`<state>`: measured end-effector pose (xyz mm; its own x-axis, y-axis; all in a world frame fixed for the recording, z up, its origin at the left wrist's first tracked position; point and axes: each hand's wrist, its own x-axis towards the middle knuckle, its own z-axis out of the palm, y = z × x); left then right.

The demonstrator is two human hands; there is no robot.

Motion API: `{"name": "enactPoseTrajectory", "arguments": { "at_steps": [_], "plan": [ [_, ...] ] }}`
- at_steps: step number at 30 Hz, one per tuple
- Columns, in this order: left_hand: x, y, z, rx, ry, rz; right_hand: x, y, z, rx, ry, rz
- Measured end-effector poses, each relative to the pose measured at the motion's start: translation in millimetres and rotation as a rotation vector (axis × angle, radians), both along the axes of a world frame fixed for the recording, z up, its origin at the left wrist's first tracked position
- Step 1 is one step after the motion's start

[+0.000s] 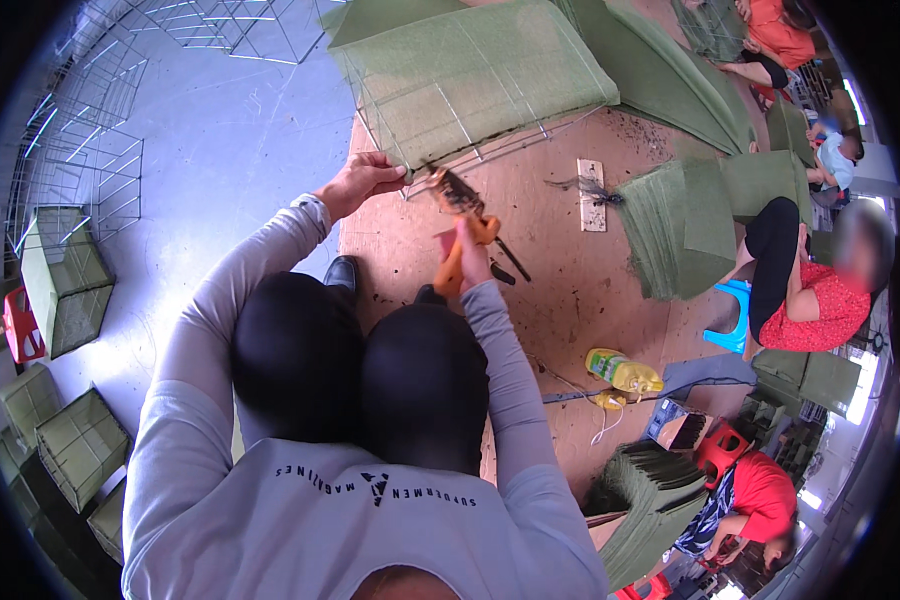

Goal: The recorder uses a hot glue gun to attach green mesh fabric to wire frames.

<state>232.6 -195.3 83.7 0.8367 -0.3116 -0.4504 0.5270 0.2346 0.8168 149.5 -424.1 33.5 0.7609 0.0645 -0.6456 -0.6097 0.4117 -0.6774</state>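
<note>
In front of me a green fabric panel (495, 65) lies over a wire frame (455, 115), whose thin metal rods show along the near edge. My left hand (368, 183) pinches the near left corner of the fabric and frame between thumb and fingers. Wrapped round the handle of an orange plier-style stapler (450, 275) is my right hand (477, 262). The tool's metal head points up and left, close to the frame's near edge, just right of my left fingertips. A thin dark rod sticks out from the tool toward the lower right.
A white block (591, 196) with dark wire pieces lies on the brown board (550, 290). Green fabric stacks (675, 230), a yellow bottle (622, 371) and a blue stool (728, 320) are at the right. Wire frames (80, 180) stand at the left. Several people sit along the right.
</note>
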Motion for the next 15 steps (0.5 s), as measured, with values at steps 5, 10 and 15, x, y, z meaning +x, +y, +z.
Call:
{"name": "enactPoseTrajectory", "arguments": {
  "at_steps": [5,10,15],
  "plan": [
    [0.1,-2.4,0.3,-0.006,-0.003,0.005,-14.6,15.8,-1.6,0.163,0.031,-0.069],
    [0.1,-4.7,3.5,-0.003,0.01,-0.014,5.6,0.9,3.6,0.149,0.081,-0.176],
    [-2.9,1.4,6.9,0.009,0.016,-0.002,-4.5,-0.6,-0.8,0.077,0.024,-0.154]
  ]
}}
